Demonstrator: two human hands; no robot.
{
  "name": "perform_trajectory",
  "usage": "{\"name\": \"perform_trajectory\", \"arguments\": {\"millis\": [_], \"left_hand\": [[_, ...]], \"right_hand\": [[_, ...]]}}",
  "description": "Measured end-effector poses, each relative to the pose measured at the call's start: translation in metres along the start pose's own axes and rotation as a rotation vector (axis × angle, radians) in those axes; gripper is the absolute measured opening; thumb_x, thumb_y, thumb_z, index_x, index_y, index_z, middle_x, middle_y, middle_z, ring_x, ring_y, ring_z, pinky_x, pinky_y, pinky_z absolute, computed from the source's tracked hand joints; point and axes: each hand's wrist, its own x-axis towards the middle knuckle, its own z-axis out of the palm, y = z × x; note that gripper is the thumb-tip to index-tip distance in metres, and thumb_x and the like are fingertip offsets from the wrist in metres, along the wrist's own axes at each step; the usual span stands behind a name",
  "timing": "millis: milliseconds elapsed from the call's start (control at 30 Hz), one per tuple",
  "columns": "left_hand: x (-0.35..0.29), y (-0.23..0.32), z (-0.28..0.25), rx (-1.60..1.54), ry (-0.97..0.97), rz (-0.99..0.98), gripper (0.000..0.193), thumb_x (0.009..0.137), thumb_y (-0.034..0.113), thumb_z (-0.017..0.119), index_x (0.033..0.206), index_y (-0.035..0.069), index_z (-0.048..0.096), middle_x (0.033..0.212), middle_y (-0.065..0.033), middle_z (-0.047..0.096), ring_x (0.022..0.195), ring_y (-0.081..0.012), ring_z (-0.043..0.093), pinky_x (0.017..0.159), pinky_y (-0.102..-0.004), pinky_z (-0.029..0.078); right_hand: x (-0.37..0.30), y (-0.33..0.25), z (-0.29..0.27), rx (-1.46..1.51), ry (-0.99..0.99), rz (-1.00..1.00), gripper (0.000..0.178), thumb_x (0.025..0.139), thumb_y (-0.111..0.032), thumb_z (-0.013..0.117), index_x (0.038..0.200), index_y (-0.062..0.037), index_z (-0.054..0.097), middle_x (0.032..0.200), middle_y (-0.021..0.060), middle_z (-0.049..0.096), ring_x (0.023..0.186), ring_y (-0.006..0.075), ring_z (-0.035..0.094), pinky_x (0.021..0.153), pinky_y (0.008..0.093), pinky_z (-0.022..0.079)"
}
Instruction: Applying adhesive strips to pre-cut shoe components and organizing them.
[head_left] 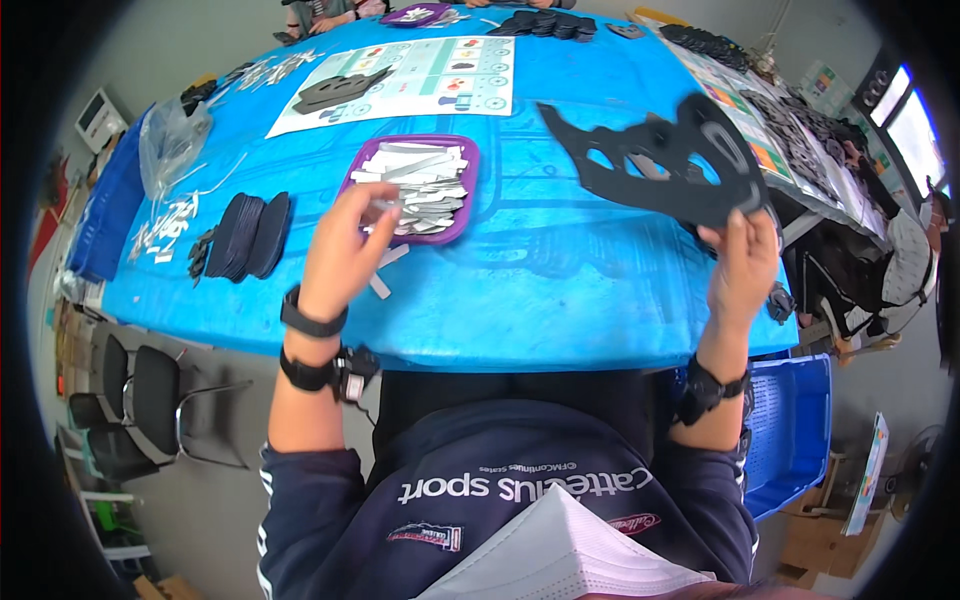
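My right hand (745, 262) pinches the lower right end of a black shoe-upper piece (660, 200) between thumb and fingers. The piece is flat and curved, with several cut-out openings, and is held up over the right side of the table. My left hand (350, 240) is at the left edge of a purple tray (472, 190) heaped with white and grey strips (425, 190). Its thumb and fingers are bent together over the strips; whatever lies between the fingertips is too small to make out. A loose white strip (380, 287) lies below the tray.
A blue-covered table (560, 290) spans the view. Stacked black pieces (240, 235) stand left, near a clear plastic bag (172, 140). More black pieces (345, 90) lie on a printed sheet (420, 60). A blue crate (790, 430) sits lower right. People sit at the far side.
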Motion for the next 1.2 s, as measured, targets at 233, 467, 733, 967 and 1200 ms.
{"name": "perform_trajectory", "arguments": {"millis": [233,467,733,967,1200], "left_hand": [[0.056,-0.064,0.002,0.399,-0.195,0.067,0.023,0.082,0.016,0.056,0.102,0.004,0.058,0.099,-0.014,0.059,0.089,-0.0315,0.057,0.077,-0.0373,0.046],[0.085,-0.094,0.029,0.505,-0.333,0.088,0.023,0.078,0.011,0.058,0.099,0.003,0.059,0.101,-0.0151,0.059,0.089,-0.03,0.057,0.078,-0.0367,0.045],[0.085,-0.064,0.012,0.336,-0.235,-0.022,0.016,0.072,0.006,0.063,0.087,0.003,0.061,0.088,-0.0123,0.06,0.079,-0.0242,0.059,0.074,-0.0315,0.046],[0.062,-0.014,0.006,-0.497,-0.264,-0.188,0.011,0.081,0.007,0.063,0.089,0.002,0.057,0.082,-0.0001,0.06,0.076,-0.0061,0.055,0.069,-0.0194,0.044],[0.038,0.019,0.027,-0.55,-0.588,-0.125,0.009,0.083,0.007,0.06,0.09,0.002,0.058,0.078,-0.0019,0.06,0.067,-0.0069,0.055,0.059,-0.0202,0.044]], "right_hand": [[-0.056,0.017,-0.059,-0.157,-0.319,0.203,0.047,0.078,0.009,0.056,0.119,0.0015,0.034,0.092,0.0116,0.06,0.079,0.0114,0.059,0.065,0.0215,0.048],[-0.07,0.03,-0.057,-0.261,-0.296,0.068,0.056,0.076,0.011,0.058,0.124,-0.0019,0.032,0.094,0.0119,0.059,0.085,0.0141,0.06,0.071,0.0229,0.049],[-0.078,0.038,-0.063,-0.397,-0.398,0.122,0.027,0.079,0.007,0.058,0.105,0.0029,0.05,0.088,0.0087,0.057,0.081,0.0133,0.059,0.07,0.0223,0.049],[-0.071,0.04,-0.059,-0.062,-0.248,0.37,0.022,0.083,0.001,0.056,0.104,0.0041,0.051,0.092,0.0074,0.058,0.079,0.0111,0.056,0.068,0.0233,0.047],[-0.07,0.045,-0.062,-0.005,-0.26,0.35,0.023,0.084,0.0,0.055,0.106,0.0036,0.051,0.093,0.007,0.059,0.08,0.0106,0.055,0.067,0.0237,0.047]]}}
